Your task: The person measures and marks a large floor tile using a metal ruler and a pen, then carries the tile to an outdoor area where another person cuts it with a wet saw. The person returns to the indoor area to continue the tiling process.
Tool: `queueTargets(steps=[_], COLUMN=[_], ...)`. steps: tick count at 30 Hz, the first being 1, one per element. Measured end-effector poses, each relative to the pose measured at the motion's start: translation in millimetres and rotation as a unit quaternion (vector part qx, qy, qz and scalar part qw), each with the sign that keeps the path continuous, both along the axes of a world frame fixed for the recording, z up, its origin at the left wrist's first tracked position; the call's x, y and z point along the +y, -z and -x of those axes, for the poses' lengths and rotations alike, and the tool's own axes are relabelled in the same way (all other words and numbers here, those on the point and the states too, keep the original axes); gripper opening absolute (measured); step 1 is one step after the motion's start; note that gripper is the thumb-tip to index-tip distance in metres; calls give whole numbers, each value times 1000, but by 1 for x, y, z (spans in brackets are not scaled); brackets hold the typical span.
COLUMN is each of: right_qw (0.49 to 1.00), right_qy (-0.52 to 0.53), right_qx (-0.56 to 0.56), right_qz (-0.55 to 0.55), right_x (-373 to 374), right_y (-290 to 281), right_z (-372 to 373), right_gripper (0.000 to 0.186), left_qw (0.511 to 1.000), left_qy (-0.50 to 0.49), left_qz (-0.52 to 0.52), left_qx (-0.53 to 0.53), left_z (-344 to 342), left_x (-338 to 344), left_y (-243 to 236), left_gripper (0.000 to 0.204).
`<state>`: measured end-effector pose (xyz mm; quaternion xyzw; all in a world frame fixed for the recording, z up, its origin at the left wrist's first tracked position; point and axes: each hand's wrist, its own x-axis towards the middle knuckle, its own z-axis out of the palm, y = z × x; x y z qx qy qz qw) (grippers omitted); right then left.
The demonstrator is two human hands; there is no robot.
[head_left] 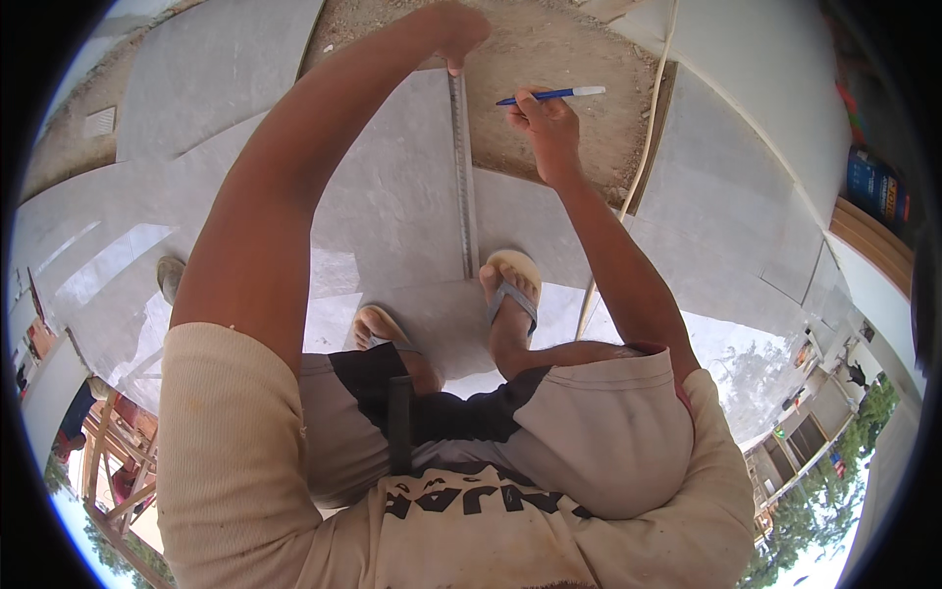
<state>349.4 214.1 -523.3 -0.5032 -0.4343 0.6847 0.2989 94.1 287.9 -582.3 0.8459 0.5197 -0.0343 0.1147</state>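
Left hand (453, 34) pins the far end of a metal ruler (463, 167), long axis running away from the person across the grey tile (392, 196). Right hand (545, 123), closed on a blue pen (549, 95), hovers just right of it.

Your way along the grey tile (392, 196) is open on both sides of the metal ruler (463, 167). Ahead lies bare sand (559, 59) (a pale cord (643, 157) crosses its right edge).

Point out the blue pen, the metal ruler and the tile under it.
blue pen (549, 95), head view, mid barrel.
metal ruler (464, 177), head view, middle of the strip.
tile (392, 196), head view, bare grey face.
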Motion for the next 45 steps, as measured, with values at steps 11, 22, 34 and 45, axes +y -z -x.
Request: queueTargets(steps=[11, 22, 34, 45], right_qw=[999, 976, 969, 963], right_qy=[-10, -75, -89, -105], right_qx=[18, -78, -108, -118], right_qz=[-26, -189, -204, -219], right_x=[19, 25, 21, 20], right_y=[31, 55, 41, 43], right_z=[46, 57, 59, 61], right_gripper=[24, 20, 16, 16], left_qw=[992, 978, 979, 982], left_qy=[46, 47, -6, 0], left_qz=[84, 155, 165, 153], left_qx=[76, 130, 117, 114], left_z=[-7, -17, -22, -20], left_x=[11, 16, 10, 12], left_y=[-32, -57, -82, -76], left_gripper=[29, 35, 29, 40])
